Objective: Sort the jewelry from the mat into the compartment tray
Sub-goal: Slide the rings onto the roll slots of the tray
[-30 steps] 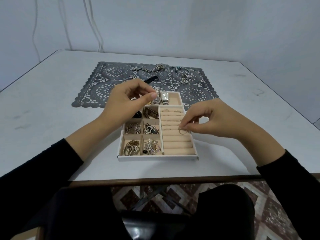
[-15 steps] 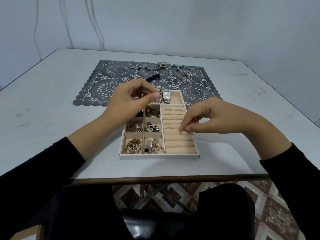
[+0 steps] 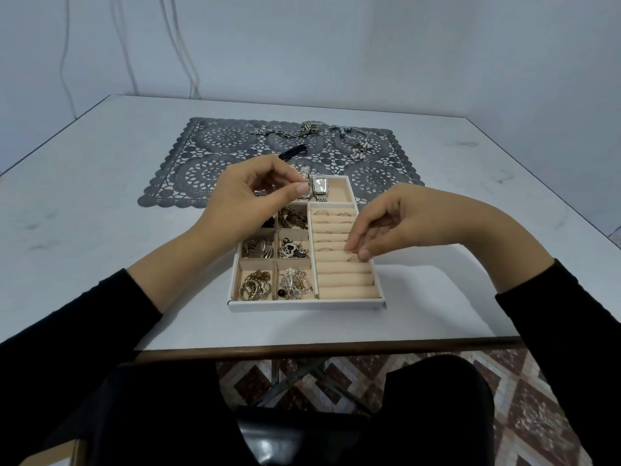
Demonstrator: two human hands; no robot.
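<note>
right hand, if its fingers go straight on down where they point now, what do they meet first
Most likely the ring at its fingers, then the padded ring rolls of the tray right beneath. They look nearly touching; depth is unclear.

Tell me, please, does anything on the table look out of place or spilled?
Nothing is spilled or damaged. Only a slim black object lies slantwise on the mat, unlike the metal jewelry near it; I cannot tell what it is.

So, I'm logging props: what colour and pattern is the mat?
The mat is dark grey lace-pattern; head view.
</note>
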